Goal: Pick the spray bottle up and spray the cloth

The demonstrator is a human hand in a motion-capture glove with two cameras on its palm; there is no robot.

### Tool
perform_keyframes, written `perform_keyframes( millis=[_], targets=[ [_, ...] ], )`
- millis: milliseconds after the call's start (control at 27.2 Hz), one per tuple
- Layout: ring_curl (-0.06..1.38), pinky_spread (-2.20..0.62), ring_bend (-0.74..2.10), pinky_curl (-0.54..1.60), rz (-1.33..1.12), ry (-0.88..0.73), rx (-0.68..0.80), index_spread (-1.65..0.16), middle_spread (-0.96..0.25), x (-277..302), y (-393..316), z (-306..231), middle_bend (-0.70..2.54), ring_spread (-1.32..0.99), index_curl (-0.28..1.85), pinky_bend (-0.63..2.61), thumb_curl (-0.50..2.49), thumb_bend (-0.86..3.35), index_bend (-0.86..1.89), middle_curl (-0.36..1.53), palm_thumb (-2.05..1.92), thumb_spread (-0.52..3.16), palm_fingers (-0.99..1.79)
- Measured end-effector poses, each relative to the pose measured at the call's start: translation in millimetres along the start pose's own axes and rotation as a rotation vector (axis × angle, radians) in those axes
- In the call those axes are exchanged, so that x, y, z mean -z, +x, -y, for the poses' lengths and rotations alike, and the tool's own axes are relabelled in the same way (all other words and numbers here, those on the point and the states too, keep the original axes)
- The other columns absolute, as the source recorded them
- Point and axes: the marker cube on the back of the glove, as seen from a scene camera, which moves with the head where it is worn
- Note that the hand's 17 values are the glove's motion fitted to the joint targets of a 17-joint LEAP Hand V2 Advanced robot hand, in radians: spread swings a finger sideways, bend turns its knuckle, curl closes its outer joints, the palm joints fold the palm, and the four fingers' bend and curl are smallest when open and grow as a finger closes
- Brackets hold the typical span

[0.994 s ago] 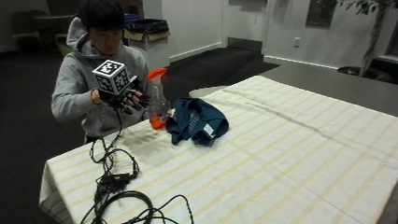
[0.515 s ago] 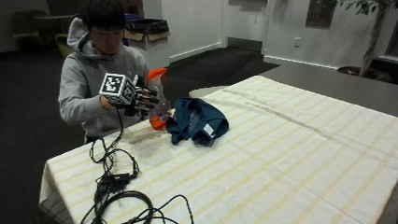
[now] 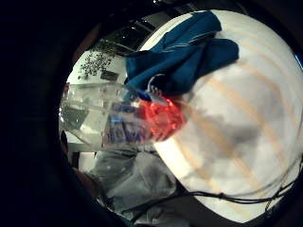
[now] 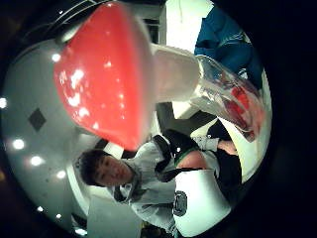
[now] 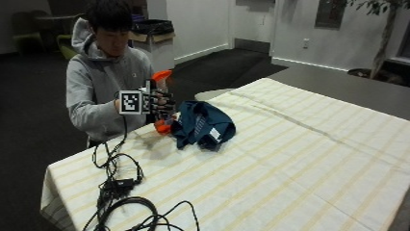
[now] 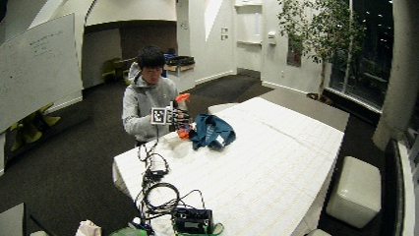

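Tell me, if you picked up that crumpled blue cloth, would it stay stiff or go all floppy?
Probably floppy: the crumpled blue cloth lies in soft folds on the striped tablecloth, holding no shape of its own. It likely drapes and hangs when lifted. It seems light for its size, and being slumped and flat-lying, it should not roll.

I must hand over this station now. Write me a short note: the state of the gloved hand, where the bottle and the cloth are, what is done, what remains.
Right hand: grips the spray bottle, which is lifted off the table with its orange head up.
Cloth: blue, bunched, lies on the striped table beside the bottle, on the side away from the person.
Done: the bottle is picked up.
Left: aim the nozzle at the cloth and spray. No spray shows yet.
Cables lie on the table's near end.
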Motion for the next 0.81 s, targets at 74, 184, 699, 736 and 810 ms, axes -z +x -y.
perform_keyframes(
  millis=[74,184,699,736,810],
  targets=[
    [0.23,0.24,0.26,0.35,0.032,0.015,0.003,-0.32,0.01,-3.3,-0.7,2.7,0.24,0.05,0.18,0.59,0.32,-0.03,0.1,0.33,0.62,0.88,0.08],
    [0.24,0.24,0.28,0.35,0.056,0.06,0.0,-0.31,0.03,-6.9,-1.6,7.8,0.25,0.06,0.17,0.59,0.32,-0.03,0.1,0.33,0.62,0.88,0.11],
    [0.28,0.24,0.4,0.34,0.07,0.163,-0.032,-0.21,0.04,-23.2,-7.9,26.9,0.32,0.1,0.17,0.56,0.32,-0.03,0.1,0.35,0.62,0.85,0.29],
    [0.29,0.24,0.43,0.34,0.075,0.166,-0.027,-0.2,0.03,-24.4,-8.7,28.4,0.34,0.09,0.17,0.55,0.33,-0.03,0.11,0.36,0.63,0.85,0.35],
    [0.29,0.23,0.44,0.33,0.089,0.168,-0.017,-0.2,0.02,-25.9,-10.8,31.0,0.36,0.08,0.17,0.53,0.33,-0.03,0.12,0.36,0.64,0.85,0.43]
  ],
)
